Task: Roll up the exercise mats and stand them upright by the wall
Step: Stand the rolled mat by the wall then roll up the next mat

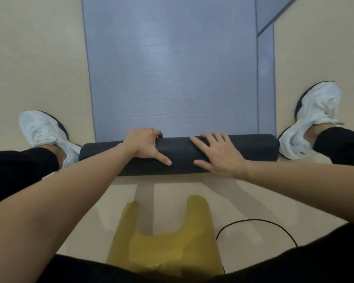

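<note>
A blue-grey exercise mat (172,68) lies flat on the beige floor and stretches away from me. Its near end is rolled into a dark cylinder (255,148) that lies crosswise between my feet. My left hand (145,145) grips the roll left of its middle, fingers curled over the far side and thumb along the near side. My right hand (217,153) rests on top of the roll right of its middle, fingers spread and fairly straight. A second blue-grey mat (267,64) lies under the first and shows along its right edge.
My white shoes stand on the floor at either end of the roll, the left shoe (43,131) and the right shoe (315,117). A yellow garment (166,248) hangs below my chest. A thin black cord (260,221) loops at the lower right.
</note>
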Demonstrator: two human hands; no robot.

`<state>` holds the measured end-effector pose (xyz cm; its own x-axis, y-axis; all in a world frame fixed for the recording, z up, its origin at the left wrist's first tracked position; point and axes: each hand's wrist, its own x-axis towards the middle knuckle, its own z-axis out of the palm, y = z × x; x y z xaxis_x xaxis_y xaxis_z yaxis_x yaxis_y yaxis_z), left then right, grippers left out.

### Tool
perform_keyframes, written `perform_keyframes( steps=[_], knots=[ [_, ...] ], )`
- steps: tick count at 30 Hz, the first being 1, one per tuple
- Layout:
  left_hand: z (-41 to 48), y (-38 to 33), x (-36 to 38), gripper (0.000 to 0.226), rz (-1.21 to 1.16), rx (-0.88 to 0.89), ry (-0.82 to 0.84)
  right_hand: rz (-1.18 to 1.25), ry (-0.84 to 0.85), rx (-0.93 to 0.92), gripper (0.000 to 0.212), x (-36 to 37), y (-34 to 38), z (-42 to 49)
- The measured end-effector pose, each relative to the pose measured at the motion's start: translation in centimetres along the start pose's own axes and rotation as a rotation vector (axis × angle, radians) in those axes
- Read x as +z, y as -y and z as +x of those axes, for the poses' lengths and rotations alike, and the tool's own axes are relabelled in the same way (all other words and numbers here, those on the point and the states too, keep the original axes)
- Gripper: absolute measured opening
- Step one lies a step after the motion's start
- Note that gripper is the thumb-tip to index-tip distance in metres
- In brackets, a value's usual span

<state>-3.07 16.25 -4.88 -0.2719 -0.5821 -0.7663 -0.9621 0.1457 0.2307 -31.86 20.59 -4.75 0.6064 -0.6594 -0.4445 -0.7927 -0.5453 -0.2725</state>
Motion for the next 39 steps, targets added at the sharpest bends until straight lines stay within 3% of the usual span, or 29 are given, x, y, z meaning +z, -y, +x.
perform_keyframes(
  steps=[5,9,13,16,18,21,23,28,31,36,39],
  knots=[
    [0.9,0.5,-0.9,0.114,-0.037,-0.04,-0.05,-0.169,0.066,-0.04,0.11,2.8,2.0,-0.7],
    [0.7,1.1,-1.4,0.101,-0.059,-0.094,-0.137,-0.161,0.021,-0.073,0.107,1.8,0.0,1.4],
    [-0.5,0.6,-0.7,0.075,0.068,0.057,-0.367,-0.135,0.021,-0.112,0.108,0.2,-1.8,3.5],
    [-1.8,-0.4,1.6,0.076,0.108,0.192,-0.533,-0.053,0.061,-0.115,0.107,-1.5,-3.2,5.3],
    [-2.2,-1.3,3.2,0.086,0.184,0.178,-0.587,0.028,0.114,-0.109,0.105,-2.7,-4.0,6.5],
    [-1.9,-1.8,4.0,0.094,0.224,0.12,-0.585,0.105,0.174,-0.109,0.103,-3.4,-4.7,7.5],
    [-1.4,-1.3,3.8,0.095,0.242,0.143,-0.585,0.025,0.136,-0.108,0.102,-3.2,-4.7,7.4],
    [-0.1,-0.5,1.6,0.093,0.199,0.193,-0.604,-0.19,-0.265,-0.097,0.078,-2.2,-3.5,5.2],
    [1.3,0.2,-2.0,0.094,0.071,0.147,-0.419,-0.276,-0.459,-0.117,0.069,-0.8,-2.3,4.2],
    [3.5,1.0,-5.7,0.082,-0.049,0.144,-0.229,-0.395,-0.336,-0.087,0.079,-0.5,-2.3,4.3],
    [3.6,0.7,-6.2,0.083,0.038,0.119,-0.344,-0.362,-0.389,-0.103,0.072,-1.3,-3.4,5.7]
  ],
)
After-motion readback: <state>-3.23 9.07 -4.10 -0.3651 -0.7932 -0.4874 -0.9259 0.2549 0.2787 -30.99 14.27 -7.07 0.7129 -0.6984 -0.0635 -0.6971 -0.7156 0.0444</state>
